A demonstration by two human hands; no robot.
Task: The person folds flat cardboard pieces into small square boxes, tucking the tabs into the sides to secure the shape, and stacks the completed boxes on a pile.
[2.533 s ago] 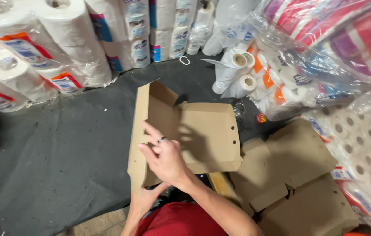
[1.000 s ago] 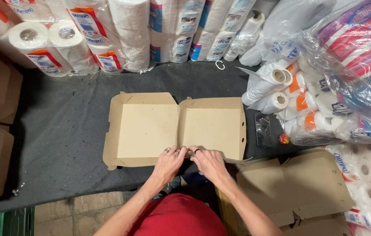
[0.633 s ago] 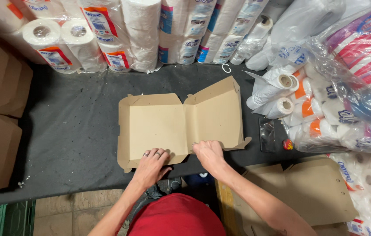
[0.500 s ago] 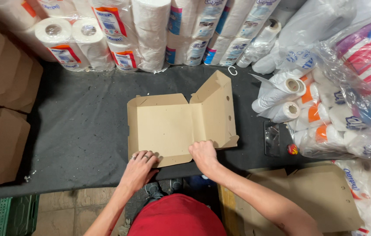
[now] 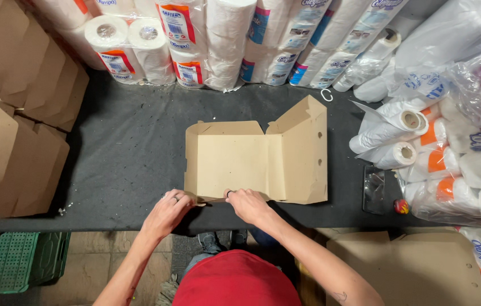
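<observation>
Hands: left hand (image 5: 168, 211) and right hand (image 5: 250, 205) meet at the near edge of the cardboard box (image 5: 257, 157), fingers of both curled and pinching the near flap (image 5: 213, 199).
Grip: thumbs seem tucked under the flap, fingertips on top; a ring shows on each hand.
Box: it lies flat-bottomed on the dark table (image 5: 121, 153), midway across, its left wall and far wall already raised, its lid (image 5: 304, 153) hinged at the right and tilted up.
Step in hand: judged to be folding the near wall upright.
Doing it well: crease along the scored line with both hands level, so the wall rises square; press corner tabs inward before letting go.
Risk: an uneven pull may tear the thin flap or skew the corner.
Sides: folded boxes (image 5: 14, 119) stacked at left, wrapped paper rolls (image 5: 421, 153) at right.
Far: paper roll packs (image 5: 206, 45) line the back edge.
</observation>
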